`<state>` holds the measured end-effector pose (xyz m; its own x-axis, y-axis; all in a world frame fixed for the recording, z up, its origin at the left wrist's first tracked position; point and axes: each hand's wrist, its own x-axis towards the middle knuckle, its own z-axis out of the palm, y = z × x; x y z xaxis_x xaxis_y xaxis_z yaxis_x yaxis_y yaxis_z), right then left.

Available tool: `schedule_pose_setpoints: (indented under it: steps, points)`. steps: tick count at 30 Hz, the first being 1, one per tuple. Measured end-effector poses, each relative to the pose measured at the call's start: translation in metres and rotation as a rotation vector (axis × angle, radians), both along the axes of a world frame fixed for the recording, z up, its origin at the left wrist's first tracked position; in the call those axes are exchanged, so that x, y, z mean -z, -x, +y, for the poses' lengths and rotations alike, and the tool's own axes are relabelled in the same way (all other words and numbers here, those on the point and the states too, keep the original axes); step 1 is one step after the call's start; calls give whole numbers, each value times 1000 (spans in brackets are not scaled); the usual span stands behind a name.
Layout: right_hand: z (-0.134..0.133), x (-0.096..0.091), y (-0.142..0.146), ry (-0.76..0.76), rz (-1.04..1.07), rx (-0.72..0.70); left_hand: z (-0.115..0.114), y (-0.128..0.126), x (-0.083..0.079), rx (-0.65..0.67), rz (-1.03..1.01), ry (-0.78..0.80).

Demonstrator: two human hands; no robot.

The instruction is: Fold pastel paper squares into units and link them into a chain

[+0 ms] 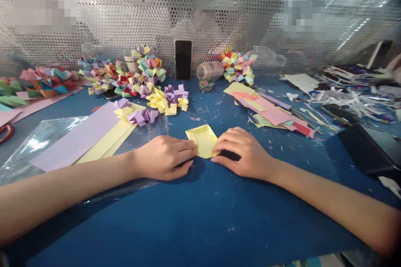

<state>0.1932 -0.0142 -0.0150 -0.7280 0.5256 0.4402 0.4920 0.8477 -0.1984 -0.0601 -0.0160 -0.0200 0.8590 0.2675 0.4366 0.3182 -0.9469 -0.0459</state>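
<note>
A small piece of folded yellow paper lies on the blue table between my hands, its upper edges creased inward. My left hand rests on the table with its fingertips pressed on the paper's left corner. From the other side, my right hand pinches the right corner between thumb and fingers. Up and to the left sit several folded purple units and yellow units. Beside my left forearm lie a purple paper strip and yellow strips on a clear plastic sheet.
Colourful folded-paper clusters fill the back left, and another cluster stands back right. A phone leans upright against the perforated metal panel. Near it are a clear jar, paper strips, white scraps and a black device.
</note>
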Motion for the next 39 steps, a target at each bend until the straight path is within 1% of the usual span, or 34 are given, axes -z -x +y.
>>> schedule_pose_setpoints:
  steps: [5,12,16,20,25,35,39]
  points:
    - [3,-3,0,-2,-53,-11,0,-1,-2,3,3,-14]
    - [20,-11,7,-112,-220,-131,2,-1,-3,26,9,-13]
    - [26,-13,15,-107,-278,-129,3,0,-3,28,10,-18]
    - [28,-8,18,-102,-204,-74,3,-1,-4,27,11,-6]
    - [29,-1,17,-75,-132,-61,3,-1,-4,19,0,1]
    - [30,1,16,-57,-109,-32,2,0,-2,6,14,1]
    - [28,-1,15,-42,-88,-49,2,0,-2,-6,1,6]
